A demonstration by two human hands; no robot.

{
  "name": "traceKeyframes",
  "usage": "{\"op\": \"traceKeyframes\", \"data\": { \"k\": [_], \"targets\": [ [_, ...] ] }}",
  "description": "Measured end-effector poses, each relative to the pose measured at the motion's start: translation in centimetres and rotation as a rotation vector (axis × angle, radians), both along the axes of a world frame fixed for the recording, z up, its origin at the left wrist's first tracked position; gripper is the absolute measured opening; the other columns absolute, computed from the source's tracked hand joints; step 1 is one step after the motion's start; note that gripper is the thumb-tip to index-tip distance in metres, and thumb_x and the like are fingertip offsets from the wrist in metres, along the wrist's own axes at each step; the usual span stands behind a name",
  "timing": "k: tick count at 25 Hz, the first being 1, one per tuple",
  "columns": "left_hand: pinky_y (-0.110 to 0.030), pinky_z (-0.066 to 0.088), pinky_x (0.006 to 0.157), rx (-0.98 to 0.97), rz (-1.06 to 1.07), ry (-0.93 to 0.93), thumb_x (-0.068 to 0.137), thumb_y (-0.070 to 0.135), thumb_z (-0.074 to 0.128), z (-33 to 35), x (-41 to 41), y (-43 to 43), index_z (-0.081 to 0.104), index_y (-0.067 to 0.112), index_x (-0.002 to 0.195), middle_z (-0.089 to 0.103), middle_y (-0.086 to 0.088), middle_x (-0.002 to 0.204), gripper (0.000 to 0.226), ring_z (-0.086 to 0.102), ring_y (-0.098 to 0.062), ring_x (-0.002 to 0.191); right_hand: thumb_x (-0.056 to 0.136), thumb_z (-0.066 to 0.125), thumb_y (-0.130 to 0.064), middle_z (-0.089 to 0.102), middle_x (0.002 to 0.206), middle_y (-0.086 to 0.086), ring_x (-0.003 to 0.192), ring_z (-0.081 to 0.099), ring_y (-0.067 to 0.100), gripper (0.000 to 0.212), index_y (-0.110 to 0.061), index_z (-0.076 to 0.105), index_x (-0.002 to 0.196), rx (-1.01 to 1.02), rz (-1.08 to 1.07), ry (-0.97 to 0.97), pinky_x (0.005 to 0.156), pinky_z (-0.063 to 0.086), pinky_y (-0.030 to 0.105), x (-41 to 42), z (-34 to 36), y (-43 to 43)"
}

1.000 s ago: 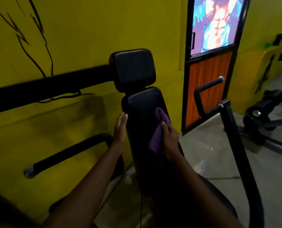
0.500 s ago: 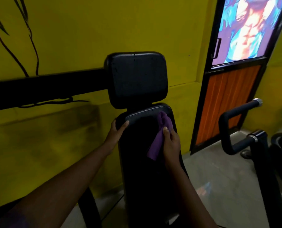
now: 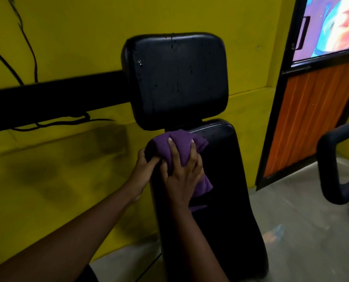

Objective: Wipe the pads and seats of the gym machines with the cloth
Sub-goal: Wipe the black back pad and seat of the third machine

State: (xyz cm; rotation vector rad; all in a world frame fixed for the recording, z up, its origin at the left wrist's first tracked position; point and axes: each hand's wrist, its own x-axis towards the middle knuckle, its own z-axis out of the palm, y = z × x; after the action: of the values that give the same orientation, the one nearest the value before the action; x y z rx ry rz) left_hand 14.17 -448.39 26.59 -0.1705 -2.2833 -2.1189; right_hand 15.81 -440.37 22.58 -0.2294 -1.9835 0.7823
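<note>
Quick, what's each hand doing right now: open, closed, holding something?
Left hand: grips the left edge of the back pad.
Right hand: holds the bunched purple cloth, pressing it on that pad.

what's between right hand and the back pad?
The purple cloth: the right hand holds it, bunched, against the upper back pad. Shows in the head view.
</note>
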Motion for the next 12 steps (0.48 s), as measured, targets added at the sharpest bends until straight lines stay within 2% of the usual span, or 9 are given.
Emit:
{"op": "traceKeyframes", "data": {
  "k": [4, 8, 9, 12],
  "targets": [
    [-0.024, 0.047, 0.080, 0.003, -0.003, -0.005, 0.089, 0.033, 0.055, 0.1, 0.2, -0.1, 0.034, 0.015, 0.137, 0.056, -0.004, 0.128, 0.055, 0.058, -0.014, 0.108, 0.075, 0.046, -0.047, 0.036, 0.136, 0.005, 0.115, 0.035, 0.028, 0.046, -0.040, 0.052, 0.121, 0.059, -0.105, 0.070, 0.085, 0.042, 0.050, -3.0, 1.2, 4.5],
    [-0.012, 0.044, 0.072, -0.019, -0.017, 0.002, 0.094, 0.029, 0.048, 0.3, 0.8, 0.4, 0.029, 0.019, 0.136, 0.049, 0.006, 0.123, 0.047, 0.052, 0.002, 0.097, 0.072, 0.045, -0.044, 0.048, 0.135, 0.010, 0.115, 0.031, 0.027, 0.044, -0.032, 0.064, 0.111, -0.117, -0.110, 0.029, 0.088, 0.039, 0.056, -3.6, 3.2, 5.6],
    [-0.011, 0.045, 0.070, -0.023, -0.004, -0.002, 0.095, 0.026, 0.047, 0.5, 1.1, 0.6, 0.028, 0.019, 0.136, 0.048, 0.006, 0.122, 0.046, 0.051, 0.002, 0.096, 0.072, 0.045, -0.044, 0.048, 0.135, 0.011, 0.113, 0.032, 0.028, 0.045, -0.033, 0.064, 0.110, -0.066, -0.067, 0.034, 0.087, 0.040, 0.054, -3.1, 3.2, 4.8],
    [-0.009, 0.047, 0.068, 0.010, 0.011, -0.006, 0.095, 0.020, 0.047, 0.4, 0.9, 0.8, 0.029, 0.014, 0.139, 0.049, -0.001, 0.131, 0.049, 0.054, -0.003, 0.098, 0.072, 0.046, -0.047, 0.041, 0.131, 0.005, 0.107, 0.038, 0.028, 0.045, -0.039, 0.056, 0.115, 0.302, 0.054, 0.125, 0.080, 0.044, 0.044, -2.4, 2.1, 4.1]
  ]
}}
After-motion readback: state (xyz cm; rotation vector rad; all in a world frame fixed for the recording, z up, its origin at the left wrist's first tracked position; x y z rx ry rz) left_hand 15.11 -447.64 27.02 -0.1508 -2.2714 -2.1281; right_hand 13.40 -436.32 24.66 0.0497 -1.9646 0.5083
